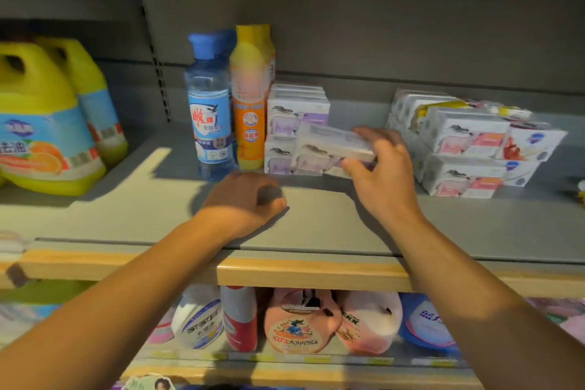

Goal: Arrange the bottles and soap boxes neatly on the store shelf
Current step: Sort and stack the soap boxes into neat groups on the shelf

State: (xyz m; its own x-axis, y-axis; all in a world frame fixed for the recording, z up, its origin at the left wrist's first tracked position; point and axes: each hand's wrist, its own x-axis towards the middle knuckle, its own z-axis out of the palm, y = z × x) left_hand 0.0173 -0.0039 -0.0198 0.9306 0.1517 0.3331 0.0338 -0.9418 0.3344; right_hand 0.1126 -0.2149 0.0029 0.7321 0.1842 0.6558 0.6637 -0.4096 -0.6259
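Head view: grey metal shelf point(316, 225) with a wooden front edge, grey back panel behind, part sunlit. Right hand point(384, 174) pinches a soap box point(332, 146), tilted, in front of the stacked purple soap boxes point(294, 117). Left hand point(247, 199) rests on the shelf, fingers curled, holding nothing. Blue bottle point(210, 104) and orange bottle point(250, 98) stand upright just left of the stack.

shelf point(316, 225) grey | on it: yellow jugs point(47, 123), blue bottle point(210, 104), orange bottle point(251, 98), soap boxes point(468, 142)
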